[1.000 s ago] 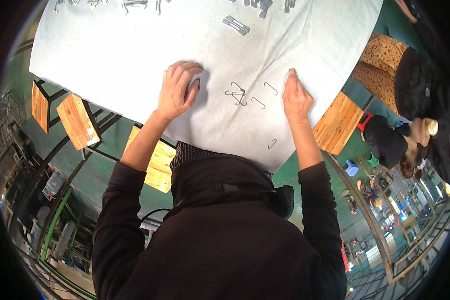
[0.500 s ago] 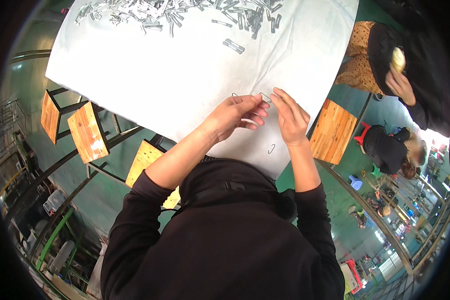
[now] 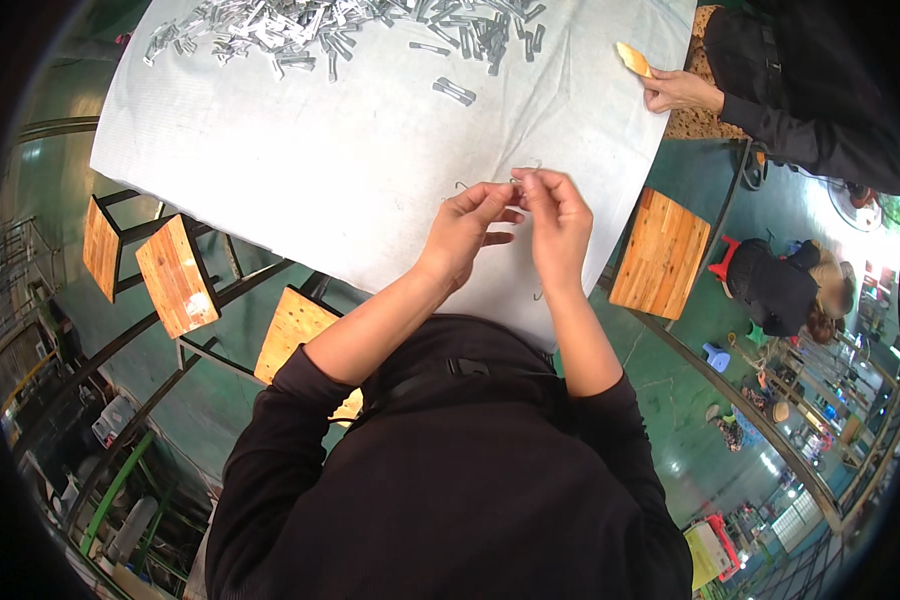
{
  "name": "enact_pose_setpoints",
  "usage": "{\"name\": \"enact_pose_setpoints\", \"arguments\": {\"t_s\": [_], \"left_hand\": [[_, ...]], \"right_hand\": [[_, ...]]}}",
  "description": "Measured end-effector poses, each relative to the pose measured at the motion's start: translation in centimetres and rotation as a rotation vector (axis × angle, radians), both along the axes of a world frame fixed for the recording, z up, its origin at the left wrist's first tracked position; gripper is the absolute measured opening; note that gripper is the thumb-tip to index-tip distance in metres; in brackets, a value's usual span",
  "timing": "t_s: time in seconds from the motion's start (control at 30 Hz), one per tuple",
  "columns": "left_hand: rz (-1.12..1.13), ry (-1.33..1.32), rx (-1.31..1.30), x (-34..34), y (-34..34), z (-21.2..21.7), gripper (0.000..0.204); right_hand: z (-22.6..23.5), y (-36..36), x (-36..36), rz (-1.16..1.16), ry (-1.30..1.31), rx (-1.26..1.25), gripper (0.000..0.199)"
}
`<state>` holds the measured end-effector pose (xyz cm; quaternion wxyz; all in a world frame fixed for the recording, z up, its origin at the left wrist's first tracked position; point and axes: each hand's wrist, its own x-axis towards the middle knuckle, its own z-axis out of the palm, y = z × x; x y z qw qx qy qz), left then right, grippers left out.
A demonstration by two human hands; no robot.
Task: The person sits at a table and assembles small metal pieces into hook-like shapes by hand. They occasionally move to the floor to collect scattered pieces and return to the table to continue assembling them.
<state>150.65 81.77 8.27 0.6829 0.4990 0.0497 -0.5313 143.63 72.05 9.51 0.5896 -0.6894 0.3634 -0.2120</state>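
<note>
Over the near part of the white-covered table [image 3: 300, 170], my hands meet at the fingertips. My left hand [image 3: 463, 232] has thumb and index finger pinched on a small bent wire hook, mostly covered by the fingers. Pressed against the same spot, my right hand [image 3: 558, 222] also pinches the wire; a thin wire end [image 3: 538, 163] shows beyond its fingers. Another wire hook [image 3: 460, 185] lies on the cover just beyond my left hand. A further hook [image 3: 538, 294] is partly hidden beside my right wrist.
A heap of flat grey metal clips [image 3: 290, 28] covers the far side, with a few strays [image 3: 454, 92] nearer. At the right edge a co-worker's hand [image 3: 682, 90] holds a yellowish piece of food [image 3: 632, 60]. Wooden-topped stools [image 3: 660, 255] flank the table.
My right hand has closed from spread fingers into a pinch and moved left to meet my left hand at the wire. The co-worker's hand with the food has moved over the table's edge.
</note>
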Motion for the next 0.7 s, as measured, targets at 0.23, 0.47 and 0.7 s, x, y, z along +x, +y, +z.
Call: {"name": "enact_pose_setpoints", "arguments": {"t_s": [0.23,0.47,0.7], "left_hand": [[0.155,-0.932,0.433,6.0,4.1,-7.0,0.021],[0.084,-1.569,0.414,9.0,7.6,-10.8,0.026],[0.078,-1.495,0.419,9.0,7.4,-10.9,0.03]], "right_hand": [[-6.7,-6.3,-1.4,0.076,0.446,-0.709,0.013],[-10.1,-8.1,-1.3,0.097,0.417,-0.958,0.016],[-11.9,-8.0,-1.7,0.088,0.397,-0.976,0.013]]}}
